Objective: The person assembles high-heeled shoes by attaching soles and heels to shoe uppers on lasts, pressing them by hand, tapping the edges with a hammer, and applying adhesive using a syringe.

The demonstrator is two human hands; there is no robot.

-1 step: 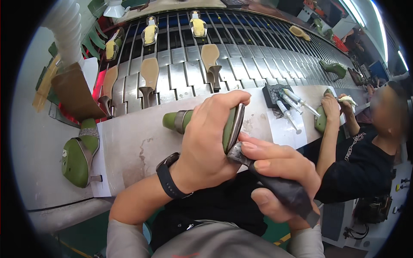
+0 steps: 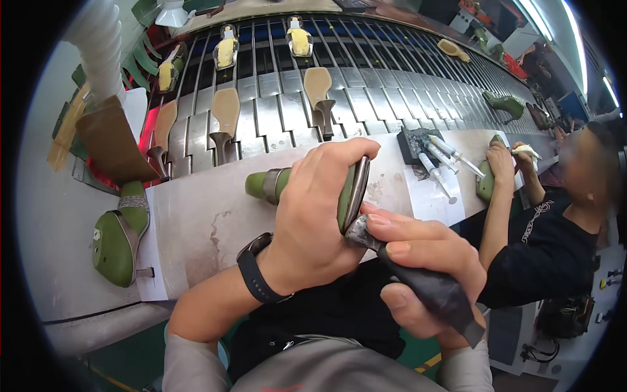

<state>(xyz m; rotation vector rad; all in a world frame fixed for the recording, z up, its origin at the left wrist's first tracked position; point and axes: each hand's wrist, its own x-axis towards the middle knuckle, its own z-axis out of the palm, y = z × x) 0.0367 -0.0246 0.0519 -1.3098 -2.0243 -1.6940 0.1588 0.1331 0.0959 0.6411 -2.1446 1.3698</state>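
My left hand point(image 2: 318, 202) is wrapped around a shoe on a green last point(image 2: 349, 202). The last's narrow green end, with a grey band around it, sticks out to the left of that hand. Along the shoe's right side runs a shiny dark metallic edge. My right hand point(image 2: 434, 261) grips a hand tool with a dark wrapped handle point(image 2: 431, 287) and a worn, speckled grey head. The head touches the lower end of the metallic edge, close to the left hand's heel. Fingers and palm hide much of the shoe.
Another green-lasted heeled shoe point(image 2: 117, 248) lies at the table's left. Several syringes point(image 2: 441, 157) rest against a black block point(image 2: 411, 147) at right. Beyond, a slatted metal conveyor point(image 2: 274, 98) carries soles with heels point(image 2: 225, 117). A co-worker point(image 2: 535, 242) handles a green last at right.
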